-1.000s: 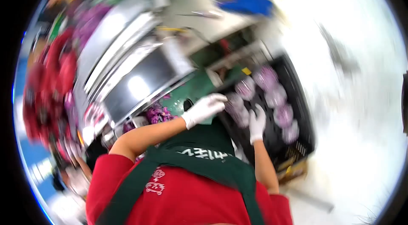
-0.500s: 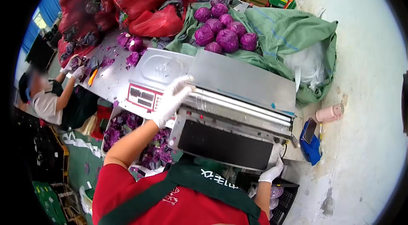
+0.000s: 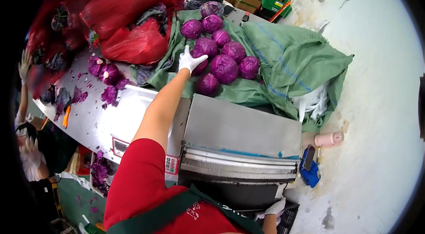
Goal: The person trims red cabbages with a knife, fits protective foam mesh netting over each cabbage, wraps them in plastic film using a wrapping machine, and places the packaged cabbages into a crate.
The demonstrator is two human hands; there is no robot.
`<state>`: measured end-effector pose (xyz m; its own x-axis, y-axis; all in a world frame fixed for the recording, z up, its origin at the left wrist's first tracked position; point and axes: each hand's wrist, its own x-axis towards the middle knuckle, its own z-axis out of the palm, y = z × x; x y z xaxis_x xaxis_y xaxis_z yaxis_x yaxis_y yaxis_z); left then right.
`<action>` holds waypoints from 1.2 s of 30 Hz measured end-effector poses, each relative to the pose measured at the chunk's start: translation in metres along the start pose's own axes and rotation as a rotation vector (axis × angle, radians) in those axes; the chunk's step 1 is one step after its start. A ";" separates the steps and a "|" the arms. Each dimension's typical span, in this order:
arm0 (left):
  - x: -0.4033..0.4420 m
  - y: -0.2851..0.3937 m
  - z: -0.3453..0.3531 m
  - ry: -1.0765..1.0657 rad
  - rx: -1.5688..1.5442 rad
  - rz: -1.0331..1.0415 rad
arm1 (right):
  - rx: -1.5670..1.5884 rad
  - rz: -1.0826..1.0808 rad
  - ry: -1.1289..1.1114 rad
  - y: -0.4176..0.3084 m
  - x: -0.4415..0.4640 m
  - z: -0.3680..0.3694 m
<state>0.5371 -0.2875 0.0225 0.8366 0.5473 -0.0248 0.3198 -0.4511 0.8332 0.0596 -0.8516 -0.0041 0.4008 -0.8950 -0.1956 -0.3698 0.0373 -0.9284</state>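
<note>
My left hand (image 3: 191,61), in a white glove, reaches across the table with fingers spread over a red cabbage (image 3: 200,67) at the left of a group. It seems to touch that cabbage; no closed grip shows. Several more red cabbages (image 3: 224,69) lie on green woven sacking (image 3: 177,84). My right hand (image 3: 275,207), also gloved, is low beside the right front corner of the film wrapping machine (image 3: 243,123), above a black crate (image 3: 290,216). Its fingers are partly hidden, so what they hold is unclear. A scale (image 3: 133,112) stands partly behind my left arm.
Red mesh sacks (image 3: 128,10) of cabbages fill the back left. Trimmed cabbages (image 3: 110,74), leaf scraps and an orange-handled knife (image 3: 66,117) lie on the metal table. Co-workers stand left and at the back. A pink bottle (image 3: 330,139) and phone (image 3: 308,158) are by the wall.
My left hand has gone from the wrapping machine's left end forward to the cabbages. My right hand stays near the machine's right corner. The view has shifted; the left co-worker's hands are now raised.
</note>
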 end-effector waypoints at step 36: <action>-0.209 -0.095 -0.240 -0.055 -0.015 0.215 | -0.283 -0.760 -0.734 -0.214 0.176 0.216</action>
<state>0.2256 -0.1898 0.0813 0.9078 0.4005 0.1247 0.1251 -0.5422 0.8309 0.3908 -0.9214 0.0921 0.9732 -0.1546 0.1703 0.0443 -0.6006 -0.7983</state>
